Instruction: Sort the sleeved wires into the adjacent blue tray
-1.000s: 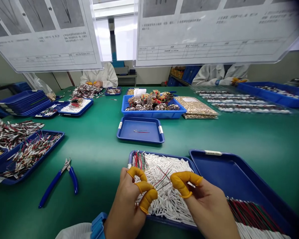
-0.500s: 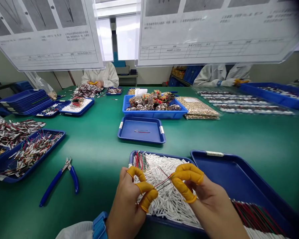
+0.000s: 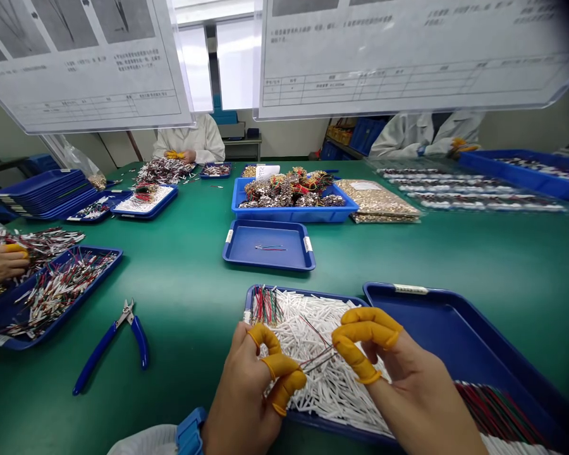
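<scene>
Thin wires (image 3: 318, 363), held: fingers (image 3: 279, 364) of my left hand (image 3: 251, 388) and right hand (image 3: 401, 373) pinch them above white tubes (image 3: 322, 393).

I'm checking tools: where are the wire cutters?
In the head view, the blue-handled wire cutters lie on the green table at lower left, between the blue tray of jumbled wires and the person's left hand.
</scene>
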